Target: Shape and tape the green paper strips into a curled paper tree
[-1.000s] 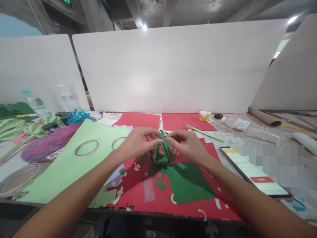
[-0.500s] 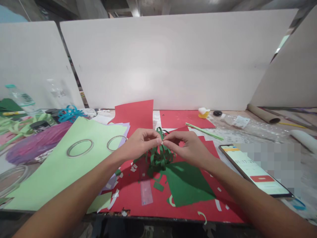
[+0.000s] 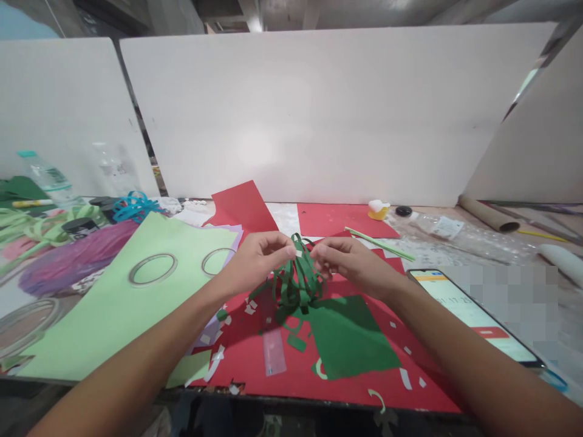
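A bundle of looped dark green paper strips [image 3: 298, 285] stands over red paper at the middle of the table. My left hand [image 3: 262, 258] pinches a small white piece [image 3: 299, 254] at the top of the bundle, thumb and forefinger together. My right hand [image 3: 348, 261] is just right of the loops, its fingers curled together; what they hold, if anything, is too small to make out. In front of the bundle lie a green paper sheet [image 3: 353, 340] and a clear ruler [image 3: 274, 352], with paper scraps around them.
Light green sheets [image 3: 113, 303] with tape rolls [image 3: 153, 269] lie at left, near a purple bag [image 3: 77, 258] and plastic bottles [image 3: 50, 179]. At right are a phone [image 3: 473, 315], a cardboard tube [image 3: 489, 213] and clear plastic wrapping [image 3: 473, 237]. A white panel [image 3: 319, 115] stands behind.
My right hand has moved right, away from my left fingertips and the white piece. The upright red paper at the back leans further left. The view has shifted slightly.
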{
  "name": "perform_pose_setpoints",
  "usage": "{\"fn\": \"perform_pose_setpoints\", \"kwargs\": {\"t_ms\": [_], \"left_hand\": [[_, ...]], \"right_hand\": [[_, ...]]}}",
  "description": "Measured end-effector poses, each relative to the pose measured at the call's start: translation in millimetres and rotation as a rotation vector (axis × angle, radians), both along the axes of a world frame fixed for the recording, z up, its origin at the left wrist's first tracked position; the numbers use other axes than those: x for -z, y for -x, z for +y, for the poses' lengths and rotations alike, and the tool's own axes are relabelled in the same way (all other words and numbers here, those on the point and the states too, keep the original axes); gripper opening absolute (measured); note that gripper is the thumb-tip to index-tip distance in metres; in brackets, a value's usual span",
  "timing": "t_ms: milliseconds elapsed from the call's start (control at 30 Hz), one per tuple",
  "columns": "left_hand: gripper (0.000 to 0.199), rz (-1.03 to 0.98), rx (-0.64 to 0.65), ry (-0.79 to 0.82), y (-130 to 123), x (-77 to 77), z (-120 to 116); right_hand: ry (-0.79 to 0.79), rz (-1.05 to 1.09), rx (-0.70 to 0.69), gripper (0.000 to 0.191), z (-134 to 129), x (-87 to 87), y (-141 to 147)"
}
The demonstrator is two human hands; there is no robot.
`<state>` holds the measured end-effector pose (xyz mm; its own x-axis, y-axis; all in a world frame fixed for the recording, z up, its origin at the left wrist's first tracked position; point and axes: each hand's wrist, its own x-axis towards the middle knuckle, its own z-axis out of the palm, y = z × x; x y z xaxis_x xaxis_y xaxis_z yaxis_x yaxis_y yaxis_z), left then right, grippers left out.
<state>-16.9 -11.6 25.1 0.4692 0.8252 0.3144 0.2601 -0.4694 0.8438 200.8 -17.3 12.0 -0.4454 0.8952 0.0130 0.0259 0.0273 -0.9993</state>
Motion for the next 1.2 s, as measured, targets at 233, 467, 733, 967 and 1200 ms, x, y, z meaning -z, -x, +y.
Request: {"fn": "perform_pose_setpoints", "kwargs": {"t_ms": [233, 467, 733, 967, 1200], "left_hand": [[0.011, 0.090, -0.027, -0.601, -4, 8.0, -7], [0.014, 0.108, -0.008, -0.942, -2, 13.7, 1], [0.011, 0.232, 0.039, -0.846, 9, 2.0, 3], [0.026, 0.720, -0.082, -0.203, 43, 2.7, -1], [0.023, 0.628, -0.079, -0.275, 54, -2.2, -5]], "right_hand": [[0.444, 0.202, -0.099, 0.022, -9, 0.6, 15], [0.553, 0.220, -0.186, 0.017, -10, 0.5, 14], [0.462, 0.211, -0.097, 0.020, -8, 2.6, 13], [0.054, 0.027, 0.083, 0.029, 0, 5.2, 5], [-0.079, 0.030, 0.071, 0.025, -9, -2.8, 6]]}}
